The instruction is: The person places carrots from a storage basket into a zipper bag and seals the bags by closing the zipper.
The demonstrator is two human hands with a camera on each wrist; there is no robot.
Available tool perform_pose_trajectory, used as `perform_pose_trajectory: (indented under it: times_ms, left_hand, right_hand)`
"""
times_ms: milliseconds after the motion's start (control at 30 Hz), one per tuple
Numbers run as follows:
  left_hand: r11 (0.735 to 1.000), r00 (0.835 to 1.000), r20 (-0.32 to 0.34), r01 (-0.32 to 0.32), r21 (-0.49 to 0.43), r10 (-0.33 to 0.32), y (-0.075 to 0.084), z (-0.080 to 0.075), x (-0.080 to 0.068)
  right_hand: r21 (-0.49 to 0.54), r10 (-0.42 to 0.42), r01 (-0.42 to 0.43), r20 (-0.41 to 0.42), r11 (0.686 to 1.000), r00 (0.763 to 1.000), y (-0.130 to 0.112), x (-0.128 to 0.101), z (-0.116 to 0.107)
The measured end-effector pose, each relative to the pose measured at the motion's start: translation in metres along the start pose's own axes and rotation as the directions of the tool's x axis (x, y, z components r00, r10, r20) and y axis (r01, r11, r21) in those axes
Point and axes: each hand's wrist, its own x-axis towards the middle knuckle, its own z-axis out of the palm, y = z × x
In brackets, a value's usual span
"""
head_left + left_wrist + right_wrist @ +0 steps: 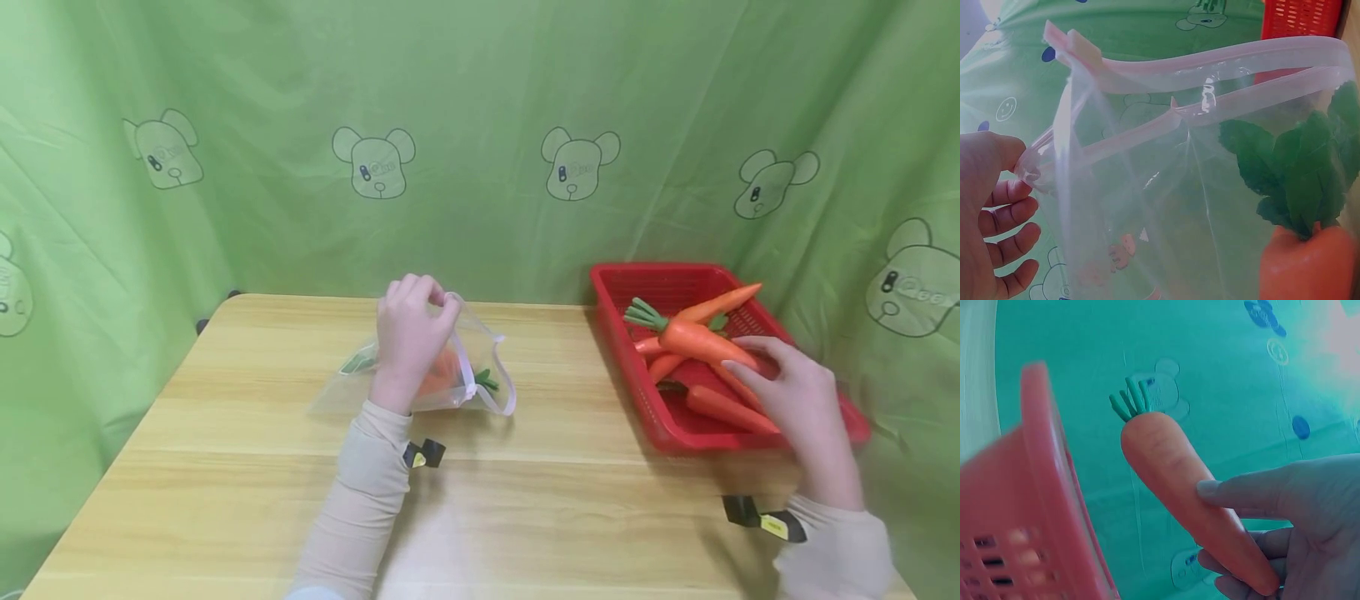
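Observation:
With thumb and index finger, my left hand (415,329) pinches the edge of a clear plastic zip bag (1147,156) and keeps its mouth raised. Inside the bag lies a carrot (1307,265) with green leaves, its tops showing near the opening in the head view. My right hand (802,392) grips an orange carrot (1175,475) near its narrow end, thumb on one side and fingers on the other. This carrot's green stem end points up and to the left. It overlaps the red basket (637,383) in the head view.
Several more carrots (731,408) lie heaped in the red basket at the right of the wooden table (540,517). A green curtain (480,233) with printed bear heads hangs behind the table and at both sides.

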Motion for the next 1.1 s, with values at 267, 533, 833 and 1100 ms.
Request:
perform_pose_trajectory:
  times_ms: [267,533,833,1100]
  left_hand:
    - [1.000,1.000,0.003,0.002,0.001,-0.002,-0.001,0.000,0.000]
    - [1.000,1.000,0.000,0.000,-0.003,0.000,0.000,0.000,0.000]
    - [1.000,1.000,0.014,-0.002,0.000,0.002,0.001,0.000,0.001]
    - [1.000,1.000,0.012,0.000,0.001,0.000,0.001,-0.001,0.000]
  right_hand:
    - [0.029,-0.034,0.033,0.056,0.999,0.998,-0.021,-0.005,0.006]
    - [0.077,-0.115,0.110,0.060,0.991,0.992,-0.044,-0.009,0.015]
    - [0.103,-0.188,0.178,0.092,0.979,0.978,-0.064,-0.010,0.029]
    - [0.132,-0.292,0.281,0.072,0.950,0.954,-0.083,-0.007,0.042]
